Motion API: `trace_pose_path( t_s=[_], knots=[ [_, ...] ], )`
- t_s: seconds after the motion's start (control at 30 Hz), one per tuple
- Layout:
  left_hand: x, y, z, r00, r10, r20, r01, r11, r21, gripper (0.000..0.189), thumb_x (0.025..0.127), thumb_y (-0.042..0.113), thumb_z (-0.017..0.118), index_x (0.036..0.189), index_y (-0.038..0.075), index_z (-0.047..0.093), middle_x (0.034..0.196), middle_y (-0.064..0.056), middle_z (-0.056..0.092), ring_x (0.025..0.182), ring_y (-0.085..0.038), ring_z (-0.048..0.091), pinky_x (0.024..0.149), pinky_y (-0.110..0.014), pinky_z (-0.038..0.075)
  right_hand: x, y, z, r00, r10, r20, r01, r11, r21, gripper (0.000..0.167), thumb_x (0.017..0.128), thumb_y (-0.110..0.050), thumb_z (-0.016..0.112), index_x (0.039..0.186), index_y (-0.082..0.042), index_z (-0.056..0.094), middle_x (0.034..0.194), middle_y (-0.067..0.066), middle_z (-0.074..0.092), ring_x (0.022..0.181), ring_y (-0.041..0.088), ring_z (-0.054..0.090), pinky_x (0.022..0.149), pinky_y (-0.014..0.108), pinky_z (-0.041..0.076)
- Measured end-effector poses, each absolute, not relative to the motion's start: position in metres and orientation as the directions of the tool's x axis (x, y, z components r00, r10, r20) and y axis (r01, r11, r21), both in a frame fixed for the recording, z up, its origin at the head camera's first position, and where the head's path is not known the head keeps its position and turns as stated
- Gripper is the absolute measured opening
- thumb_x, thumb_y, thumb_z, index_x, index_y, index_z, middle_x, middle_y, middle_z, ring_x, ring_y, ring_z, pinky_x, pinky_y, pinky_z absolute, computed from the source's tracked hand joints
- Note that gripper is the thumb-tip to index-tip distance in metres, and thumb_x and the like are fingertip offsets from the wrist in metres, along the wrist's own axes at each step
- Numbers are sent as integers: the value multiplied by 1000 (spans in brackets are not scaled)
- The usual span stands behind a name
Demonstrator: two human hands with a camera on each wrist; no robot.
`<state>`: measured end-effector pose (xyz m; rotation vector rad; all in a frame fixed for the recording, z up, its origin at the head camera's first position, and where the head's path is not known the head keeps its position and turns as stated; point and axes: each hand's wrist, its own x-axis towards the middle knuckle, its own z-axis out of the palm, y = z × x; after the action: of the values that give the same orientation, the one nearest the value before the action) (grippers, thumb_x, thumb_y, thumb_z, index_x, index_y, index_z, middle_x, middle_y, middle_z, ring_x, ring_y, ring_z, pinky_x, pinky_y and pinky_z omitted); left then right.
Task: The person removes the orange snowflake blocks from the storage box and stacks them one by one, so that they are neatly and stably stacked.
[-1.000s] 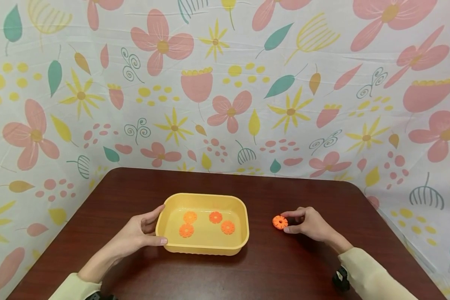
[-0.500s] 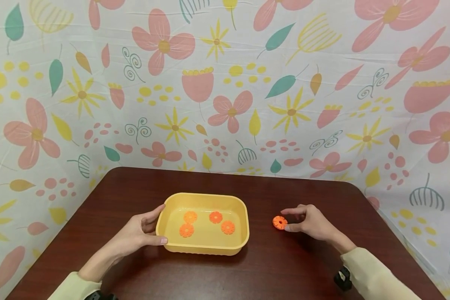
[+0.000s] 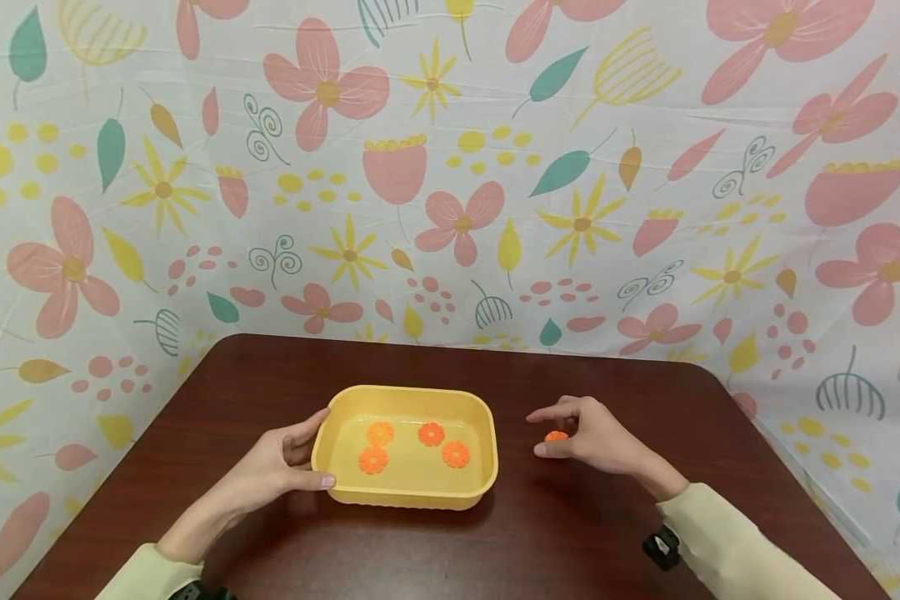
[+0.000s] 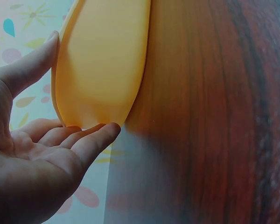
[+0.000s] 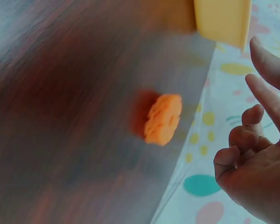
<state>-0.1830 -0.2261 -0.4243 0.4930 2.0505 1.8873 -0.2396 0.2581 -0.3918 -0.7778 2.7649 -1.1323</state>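
Note:
A yellow plastic tub [image 3: 412, 500] stands on the table, left of centre in the head view. My left hand [image 3: 273, 462] holds its left end, thumb and fingers spread across the end wall [image 4: 100, 70]. Inside the tub lie several flat orange notched discs [image 3: 431, 434]. To the tub's right, a small thick orange piece [image 5: 164, 120], like notched discs stacked together, rests on the table. My right hand [image 3: 596, 437] hovers above it and partly hides it in the head view. In the right wrist view this hand [image 5: 259, 154] is apart from the piece, thumb and index finger extended.
The dark brown table [image 3: 450, 558] has rounded far corners. Behind it and at its sides hangs a white cloth [image 3: 450, 275] printed with flowers and leaves.
My right hand held the orange piece at first. Its fingers then parted from the piece, and the hand has shifted left and slightly up over it. The left hand and tub stay put.

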Motion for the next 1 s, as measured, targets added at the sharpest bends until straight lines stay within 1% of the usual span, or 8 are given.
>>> trace_pose_path(
  t_s=[0.1, 0.27, 0.37, 0.5, 0.7, 0.77, 0.9, 1.0],
  knots=[
    [-184, -227, -425, -894, 448, 4, 41, 73, 997, 101, 90, 0, 82, 165, -5, 16, 169, -26, 18, 146, -47, 37, 99, -33, 55, -238, 248, -386, -862, -488, 140, -441, 584, -681, 36, 83, -24, 93, 116, -14, 82, 79, 2, 54, 73, 19, 45, 61, 27, 38],
    [-184, -227, -427, -893, 450, 5, 41, 70, 997, 101, 90, 0, 82, 165, -5, 16, 169, -25, 18, 146, -47, 37, 99, -33, 55, -236, 230, -379, -848, -509, 148, -459, 567, -684, 37, 83, -24, 93, 116, -12, 82, 80, 8, 55, 72, 22, 47, 58, 27, 41],
    [-184, -227, -427, -893, 449, 5, 41, 70, 997, 101, 90, 0, 83, 166, -5, 16, 169, -26, 18, 146, -47, 37, 98, -34, 55, -238, 219, -378, -837, -523, 161, -476, 551, -686, 36, 83, -23, 93, 116, -12, 82, 78, 8, 54, 71, 21, 47, 57, 26, 41],
    [-184, -227, -427, -894, 447, 5, 40, 68, 997, 101, 90, 0, 82, 166, -5, 16, 169, -26, 19, 145, -48, 39, 98, -34, 56, -241, 204, -379, -815, -549, 185, -509, 527, -680, 36, 82, -21, 94, 115, -10, 82, 76, 5, 51, 71, 20, 45, 60, 27, 37],
    [-184, -227, -426, -894, 449, 1, 37, 72, 997, 101, 90, 0, 82, 166, -5, 16, 169, -26, 18, 145, -48, 40, 98, -34, 56, -244, 181, -378, -785, -587, 198, -538, 489, -686, 36, 82, -21, 93, 114, -9, 82, 77, 10, 53, 72, 20, 46, 65, 28, 41],
    [-184, -227, -426, -894, 449, 1, 38, 72, 997, 101, 90, 0, 82, 166, -5, 16, 169, -26, 18, 145, -47, 40, 98, -34, 56, -244, 172, -378, -778, -595, 200, -546, 485, -683, 35, 82, -20, 93, 114, -11, 82, 77, 8, 54, 71, 19, 47, 65, 28, 42],
    [-184, -227, -425, -893, 450, -1, 33, 68, 997, 101, 90, -1, 82, 166, -5, 15, 169, -27, 19, 145, -47, 40, 98, -34, 56, -245, 153, -378, -769, -609, 195, -556, 487, -674, 34, 83, -17, 92, 115, -13, 83, 77, 0, 55, 70, 17, 47, 63, 27, 40],
    [-184, -227, -425, -894, 447, -3, 31, 69, 997, 102, 89, 0, 83, 165, -5, 16, 170, -27, 18, 145, -47, 40, 98, -34, 56, -245, 139, -379, -758, -626, 181, -557, 478, -679, 33, 84, -18, 92, 115, -15, 83, 81, -6, 60, 75, 23, 50, 65, 28, 39]
  ],
)
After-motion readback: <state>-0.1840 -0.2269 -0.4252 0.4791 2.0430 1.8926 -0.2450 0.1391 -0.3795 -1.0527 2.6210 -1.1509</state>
